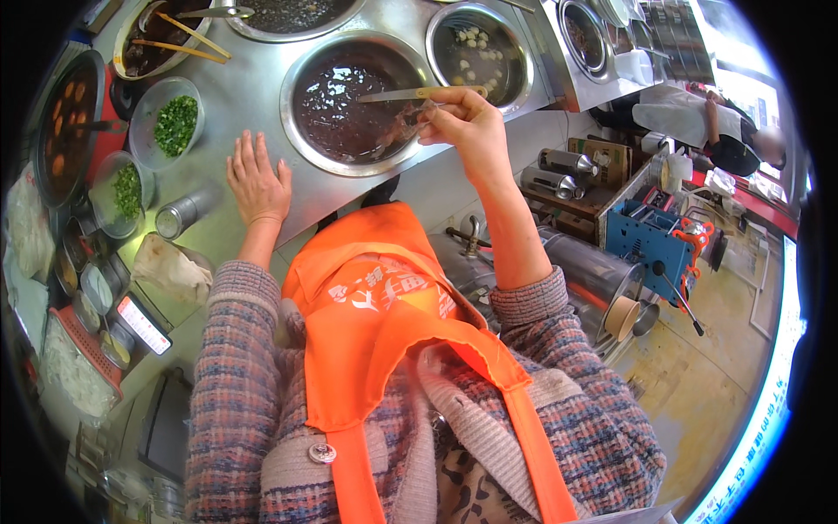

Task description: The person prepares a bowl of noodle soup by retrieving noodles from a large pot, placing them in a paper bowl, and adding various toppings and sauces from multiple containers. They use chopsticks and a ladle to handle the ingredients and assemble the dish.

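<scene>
My left hand lies flat, fingers apart, on the steel counter, holding nothing. My right hand is raised over the right edge of a round steel pot set into the counter, with dark reddish-brown liquid in it. Between thumb and fingertips it pinches a thin, crumpled, translucent reddish piece, whose material I cannot tell. A long flat utensil handle spans the pot's right side and passes by the fingers; whether they touch it is unclear. Another pot of liquid with pale balls stands to the right.
At left are bowls of chopped green onion, a metal shaker, a cloth, a phone and a pan of brown broth with eggs. Steel canisters and a blue machine stand right; another person is beyond.
</scene>
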Action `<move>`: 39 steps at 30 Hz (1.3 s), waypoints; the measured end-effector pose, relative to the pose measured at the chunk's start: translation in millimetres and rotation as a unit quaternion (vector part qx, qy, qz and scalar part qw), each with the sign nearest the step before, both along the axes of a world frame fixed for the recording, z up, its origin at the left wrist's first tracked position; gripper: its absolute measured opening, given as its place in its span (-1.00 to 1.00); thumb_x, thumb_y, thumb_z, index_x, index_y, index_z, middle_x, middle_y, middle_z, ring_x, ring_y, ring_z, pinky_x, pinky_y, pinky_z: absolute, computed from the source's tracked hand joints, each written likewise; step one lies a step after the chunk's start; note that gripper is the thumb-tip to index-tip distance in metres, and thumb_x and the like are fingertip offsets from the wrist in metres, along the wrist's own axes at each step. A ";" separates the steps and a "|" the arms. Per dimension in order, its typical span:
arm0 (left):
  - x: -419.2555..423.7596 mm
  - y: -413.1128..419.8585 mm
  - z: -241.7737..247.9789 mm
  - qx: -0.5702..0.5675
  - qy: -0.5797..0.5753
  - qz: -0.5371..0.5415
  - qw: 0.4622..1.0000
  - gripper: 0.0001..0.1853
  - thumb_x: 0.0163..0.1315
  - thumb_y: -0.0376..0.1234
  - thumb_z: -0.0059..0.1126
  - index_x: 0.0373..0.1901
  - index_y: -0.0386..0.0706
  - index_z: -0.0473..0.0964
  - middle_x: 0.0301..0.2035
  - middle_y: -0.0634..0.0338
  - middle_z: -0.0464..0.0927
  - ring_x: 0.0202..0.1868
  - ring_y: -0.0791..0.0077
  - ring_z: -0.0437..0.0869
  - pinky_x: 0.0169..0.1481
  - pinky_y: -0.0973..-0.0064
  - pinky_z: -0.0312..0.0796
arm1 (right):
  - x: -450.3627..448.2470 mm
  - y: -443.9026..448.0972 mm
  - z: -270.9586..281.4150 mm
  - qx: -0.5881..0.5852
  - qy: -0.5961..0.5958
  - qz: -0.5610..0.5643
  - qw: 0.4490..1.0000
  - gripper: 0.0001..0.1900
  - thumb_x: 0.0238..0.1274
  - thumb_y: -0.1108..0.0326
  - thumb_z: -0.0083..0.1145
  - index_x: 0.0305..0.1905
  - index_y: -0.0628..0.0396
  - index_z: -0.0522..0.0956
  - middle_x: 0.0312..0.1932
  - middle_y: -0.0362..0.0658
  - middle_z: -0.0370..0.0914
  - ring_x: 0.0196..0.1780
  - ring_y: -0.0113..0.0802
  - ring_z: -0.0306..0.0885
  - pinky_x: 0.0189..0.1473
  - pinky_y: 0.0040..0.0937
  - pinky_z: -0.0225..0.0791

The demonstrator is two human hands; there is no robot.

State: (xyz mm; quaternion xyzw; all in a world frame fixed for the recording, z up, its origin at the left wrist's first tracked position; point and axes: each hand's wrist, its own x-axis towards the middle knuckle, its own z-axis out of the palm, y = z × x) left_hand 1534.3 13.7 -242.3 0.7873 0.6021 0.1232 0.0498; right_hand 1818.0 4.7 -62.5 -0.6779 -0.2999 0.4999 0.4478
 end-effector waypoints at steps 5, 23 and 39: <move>-4.4 -0.7 2.6 -0.006 0.005 0.001 1.000 -0.35 0.25 -0.14 0.01 0.36 -0.14 0.19 0.37 0.08 0.16 0.42 0.17 0.12 0.49 0.10 -0.05 | -7.9 -2.2 3.2 0.057 0.030 -0.060 0.996 -0.84 0.26 0.54 0.10 -0.13 0.44 0.50 -0.36 0.04 0.61 -0.39 -0.30 0.65 -0.30 -0.42 0.61; -42.7 -41.8 55.7 -0.287 -0.274 -0.036 0.917 -0.52 0.19 -0.25 0.11 0.11 -0.32 0.43 0.10 -0.19 0.45 0.19 -0.06 0.44 0.31 0.18 0.29 | -36.8 15.2 71.4 0.117 -0.137 0.080 0.980 -0.82 0.25 0.51 0.11 -0.10 0.38 0.56 -0.37 -0.06 0.61 -0.38 -0.40 0.60 -0.32 -0.51 0.50; -439.0 -436.8 163.7 -0.179 -0.375 0.489 0.767 -0.54 0.28 -0.23 0.15 0.14 -0.30 0.42 -0.09 -0.04 0.60 -0.05 0.29 0.62 0.05 0.41 0.45 | -533.5 52.5 224.5 0.362 0.288 0.365 0.808 -0.86 0.36 0.54 0.02 -0.07 0.33 0.51 -0.28 -0.08 0.57 -0.33 -0.43 0.50 -0.39 -0.57 0.39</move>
